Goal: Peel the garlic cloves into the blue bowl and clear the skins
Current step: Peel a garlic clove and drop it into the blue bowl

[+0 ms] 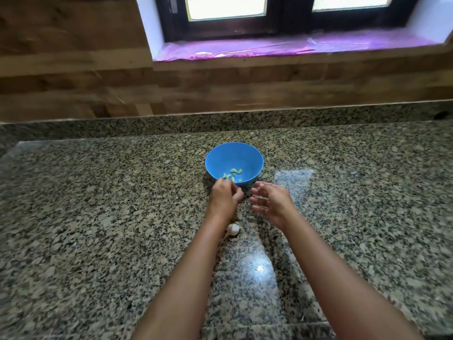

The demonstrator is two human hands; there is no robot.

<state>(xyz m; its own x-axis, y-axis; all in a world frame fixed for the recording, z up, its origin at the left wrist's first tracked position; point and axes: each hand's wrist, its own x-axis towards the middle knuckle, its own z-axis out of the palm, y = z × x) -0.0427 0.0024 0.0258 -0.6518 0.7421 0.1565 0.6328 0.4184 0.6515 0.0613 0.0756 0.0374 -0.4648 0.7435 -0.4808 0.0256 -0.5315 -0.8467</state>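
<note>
2 hands (224,196), 1 garlic bulb (232,229), 1 bowl (235,153).

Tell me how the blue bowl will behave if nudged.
The blue bowl looks like thin plastic holding only a few cloves, so probably light. The granite counter is glossy, so it would likely slide rather than grip. Its rounded walls narrow downward, so a push at the rim may tip it.
</note>
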